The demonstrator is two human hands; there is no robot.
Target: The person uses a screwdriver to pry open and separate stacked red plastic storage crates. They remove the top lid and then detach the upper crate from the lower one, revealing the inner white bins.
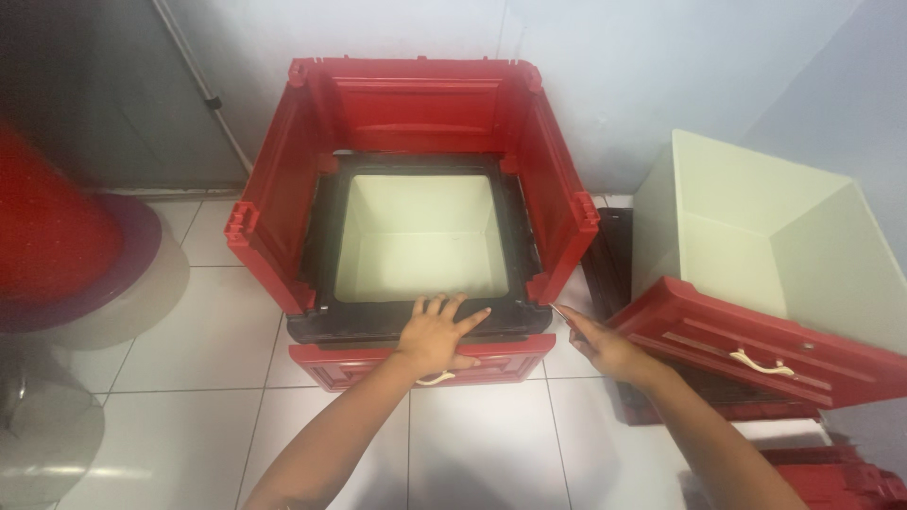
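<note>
**Left hand flat on the black frame, right hand at the loose drawer**

At 12 o'clock from the left hand point(436, 332): a red plastic drawer cabinet shell point(416, 113), three walls up and open toward the viewer, backed against the pale wall. Seated inside it, a black plastic rectangular frame point(326, 255) around a cream plastic drawer bin point(420, 236), seen from above. Directly beneath the left palm, the front rail of that frame; just at 6 o'clock of the palm, a red drawer front with a cream handle point(350, 364).

At 3 o'clock of the right hand point(605, 348), touching or nearly so: a second cream drawer with a red front panel and cream handle point(756, 283), tilted, resting over black slatted parts on the floor. More red plastic pieces point(831, 477) at 5 o'clock, near the bottom corner.

Open white floor tiles point(189, 349) at 9 o'clock of the left hand and at 6 o'clock between the forearms; tight room at 12 o'clock against the wall. Blurred red and purple round object point(57, 246) far at 9 o'clock.

Left hand: fingers spread, pressed flat on the frame's front rail, grasping nothing. Right hand: fingers loosely curled around a thin pale object, hard to make out, its tip toward the shell's right front corner.
</note>
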